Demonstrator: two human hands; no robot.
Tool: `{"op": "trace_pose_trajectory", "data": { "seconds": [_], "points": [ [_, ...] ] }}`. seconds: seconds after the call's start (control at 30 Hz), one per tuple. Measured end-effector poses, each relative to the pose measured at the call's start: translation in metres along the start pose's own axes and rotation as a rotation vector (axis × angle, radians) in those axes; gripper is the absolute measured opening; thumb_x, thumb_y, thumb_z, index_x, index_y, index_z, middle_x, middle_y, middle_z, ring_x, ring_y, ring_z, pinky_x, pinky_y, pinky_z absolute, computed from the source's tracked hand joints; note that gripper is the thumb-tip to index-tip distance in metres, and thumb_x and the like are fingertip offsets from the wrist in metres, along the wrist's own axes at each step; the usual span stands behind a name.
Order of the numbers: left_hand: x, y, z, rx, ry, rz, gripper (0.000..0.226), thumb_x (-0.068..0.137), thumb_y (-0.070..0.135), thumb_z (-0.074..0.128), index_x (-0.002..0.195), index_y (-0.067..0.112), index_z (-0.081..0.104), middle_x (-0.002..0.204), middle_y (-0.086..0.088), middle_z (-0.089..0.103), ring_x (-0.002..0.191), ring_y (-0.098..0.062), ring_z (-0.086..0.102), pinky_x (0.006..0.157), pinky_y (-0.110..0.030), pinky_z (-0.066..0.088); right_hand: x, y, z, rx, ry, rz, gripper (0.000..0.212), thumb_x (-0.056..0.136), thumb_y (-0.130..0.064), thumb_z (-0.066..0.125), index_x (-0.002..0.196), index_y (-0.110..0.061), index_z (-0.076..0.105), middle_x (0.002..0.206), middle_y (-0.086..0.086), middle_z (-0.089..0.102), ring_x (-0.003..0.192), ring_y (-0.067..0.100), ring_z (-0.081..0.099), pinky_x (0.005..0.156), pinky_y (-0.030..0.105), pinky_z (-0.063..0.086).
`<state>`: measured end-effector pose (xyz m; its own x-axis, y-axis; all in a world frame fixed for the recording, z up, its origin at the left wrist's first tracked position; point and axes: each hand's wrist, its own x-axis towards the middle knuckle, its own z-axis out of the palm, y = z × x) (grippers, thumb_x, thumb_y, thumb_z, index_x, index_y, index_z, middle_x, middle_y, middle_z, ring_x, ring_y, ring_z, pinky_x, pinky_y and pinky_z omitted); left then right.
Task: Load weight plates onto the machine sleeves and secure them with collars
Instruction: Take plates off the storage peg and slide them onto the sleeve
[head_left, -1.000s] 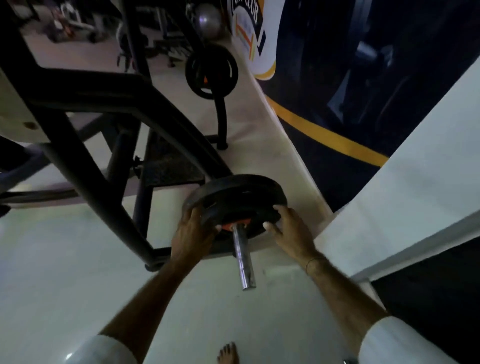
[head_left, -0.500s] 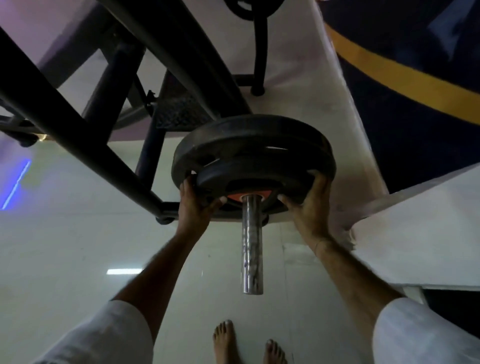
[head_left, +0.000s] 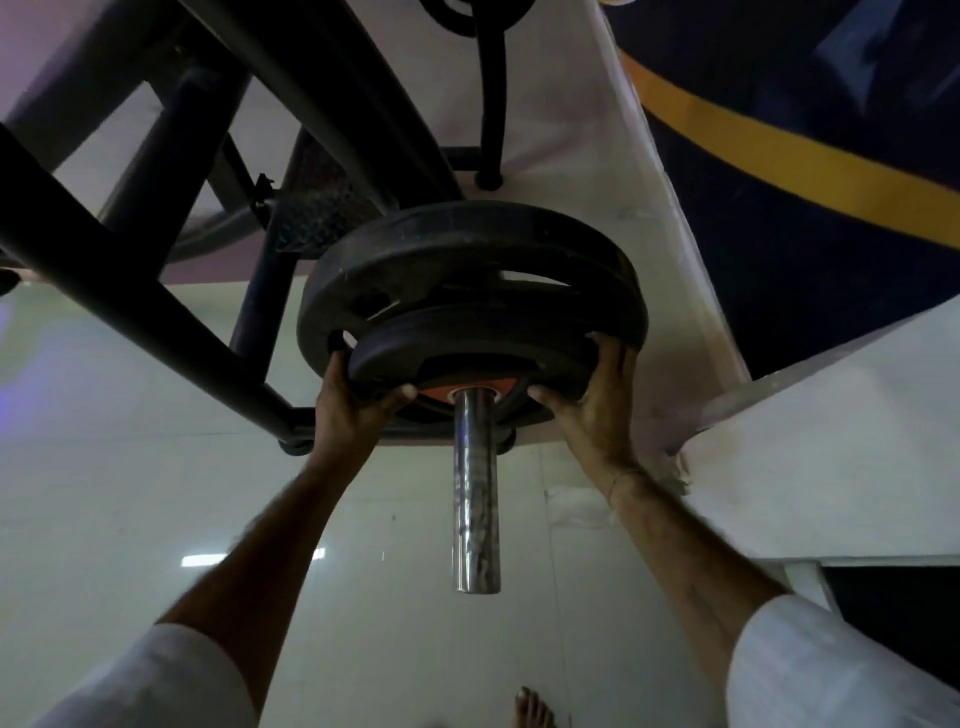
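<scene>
Two black weight plates sit on the machine's chrome sleeve (head_left: 475, 499), which points toward me. The larger plate (head_left: 467, 249) is behind; the smaller plate (head_left: 467, 338) with an orange hub is in front of it. My left hand (head_left: 353, 405) grips the smaller plate's left rim, thumb on its face. My right hand (head_left: 592, 400) grips its right rim, fingers wrapped over the edge. No collar is in view on the sleeve.
The black machine frame (head_left: 130, 306) slopes across the left. A black stand post (head_left: 491, 104) rises behind. A dark wall with a yellow stripe (head_left: 779, 156) is at the right, a white ledge (head_left: 831, 452) below it. A bare foot (head_left: 532, 709) stands on pale tiles.
My view has dropped and come closer to the plates. Both hands keep hold of the smaller plate, which has slid along the sleeve against the larger one.
</scene>
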<state>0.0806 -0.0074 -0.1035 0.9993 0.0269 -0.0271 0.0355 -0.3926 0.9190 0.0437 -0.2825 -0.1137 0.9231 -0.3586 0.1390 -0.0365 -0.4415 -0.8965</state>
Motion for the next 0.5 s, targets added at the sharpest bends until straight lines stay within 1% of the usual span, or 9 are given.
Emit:
{"op": "trace_pose_trajectory", "data": {
  "seconds": [0.1, 0.13, 0.2, 0.23, 0.3, 0.37, 0.4, 0.43, 0.5],
  "points": [
    [-0.012, -0.004, -0.005, 0.013, -0.002, 0.045, 0.084, 0.065, 0.059, 0.081, 0.135, 0.024, 0.05, 0.123, 0.006, 0.063, 0.108, 0.006, 0.062, 0.086, -0.023, 0.058, -0.009, 0.0, -0.007, 0.036, -0.071, 0.036, 0.089, 0.071, -0.013, 0.092, 0.143, -0.015, 0.041, 0.14, 0.005, 0.056, 0.125, 0.009, 0.057, 0.099, 0.009, 0.049],
    [-0.018, -0.006, -0.006, 0.029, 0.001, 0.067, 0.083, 0.066, 0.059, 0.082, 0.134, 0.025, 0.049, 0.124, 0.006, 0.062, 0.108, 0.007, 0.062, 0.085, -0.019, 0.056, -0.014, 0.004, -0.011, 0.039, -0.089, 0.042, 0.089, 0.07, -0.012, 0.093, 0.144, -0.014, 0.042, 0.138, 0.003, 0.058, 0.122, 0.003, 0.057, 0.097, 0.005, 0.047],
    [-0.032, -0.01, -0.007, 0.039, -0.012, 0.101, 0.08, 0.067, 0.054, 0.083, 0.134, 0.023, 0.051, 0.124, 0.006, 0.064, 0.11, 0.003, 0.064, 0.085, -0.015, 0.055, -0.028, 0.011, -0.018, 0.042, -0.1, 0.054, 0.091, 0.068, -0.014, 0.095, 0.145, -0.013, 0.047, 0.134, -0.003, 0.061, 0.119, -0.013, 0.055, 0.098, 0.007, 0.046],
    [-0.038, -0.012, -0.008, 0.033, -0.022, 0.106, 0.08, 0.069, 0.05, 0.084, 0.135, 0.018, 0.051, 0.122, 0.008, 0.065, 0.111, 0.001, 0.065, 0.085, -0.014, 0.056, -0.035, 0.012, -0.019, 0.041, -0.097, 0.066, 0.091, 0.067, -0.016, 0.095, 0.145, -0.014, 0.049, 0.132, -0.006, 0.063, 0.117, -0.017, 0.054, 0.1, 0.009, 0.048],
    [-0.046, -0.016, -0.01, -0.005, -0.024, 0.091, 0.085, 0.071, 0.04, 0.09, 0.138, 0.011, 0.049, 0.121, 0.014, 0.065, 0.111, 0.001, 0.067, 0.085, -0.015, 0.057, -0.047, 0.013, -0.021, 0.04, -0.111, 0.089, 0.087, 0.068, -0.018, 0.095, 0.143, -0.016, 0.051, 0.125, -0.014, 0.065, 0.116, -0.016, 0.057, 0.1, 0.013, 0.05],
    [-0.062, -0.014, -0.018, -0.016, -0.028, 0.092, 0.084, 0.072, 0.03, 0.092, 0.139, 0.009, 0.046, 0.121, 0.014, 0.065, 0.11, 0.001, 0.067, 0.085, -0.017, 0.058, -0.067, 0.005, -0.023, 0.037, -0.105, 0.092, 0.083, 0.068, -0.017, 0.095, 0.14, -0.016, 0.052, 0.122, -0.021, 0.065, 0.116, -0.007, 0.061, 0.099, 0.015, 0.052],
    [-0.066, -0.013, -0.018, -0.01, -0.03, 0.091, 0.083, 0.072, 0.029, 0.092, 0.138, 0.008, 0.047, 0.12, 0.015, 0.065, 0.109, 0.002, 0.067, 0.084, -0.017, 0.058, -0.071, 0.005, -0.024, 0.034, -0.102, 0.109, 0.081, 0.068, -0.016, 0.094, 0.137, -0.014, 0.053, 0.12, -0.021, 0.064, 0.115, -0.003, 0.063, 0.098, 0.016, 0.052],
    [-0.069, -0.013, -0.017, -0.005, -0.027, 0.087, 0.081, 0.071, 0.031, 0.093, 0.135, 0.008, 0.048, 0.118, 0.014, 0.065, 0.107, 0.002, 0.067, 0.082, -0.017, 0.059, -0.071, 0.006, -0.025, 0.028, -0.106, 0.124, 0.077, 0.068, -0.014, 0.094, 0.133, -0.013, 0.053, 0.118, -0.021, 0.064, 0.113, -0.002, 0.064, 0.096, 0.014, 0.053],
    [-0.083, -0.009, -0.016, -0.003, -0.027, 0.089, 0.079, 0.069, 0.043, 0.089, 0.129, 0.008, 0.05, 0.115, 0.014, 0.065, 0.103, 0.004, 0.067, 0.078, -0.016, 0.059, -0.081, 0.003, -0.031, 0.017, -0.127, 0.134, 0.07, 0.069, -0.011, 0.093, 0.127, -0.014, 0.054, 0.115, -0.018, 0.064, 0.107, -0.013, 0.062, 0.089, 0.008, 0.052]
  ]
}}
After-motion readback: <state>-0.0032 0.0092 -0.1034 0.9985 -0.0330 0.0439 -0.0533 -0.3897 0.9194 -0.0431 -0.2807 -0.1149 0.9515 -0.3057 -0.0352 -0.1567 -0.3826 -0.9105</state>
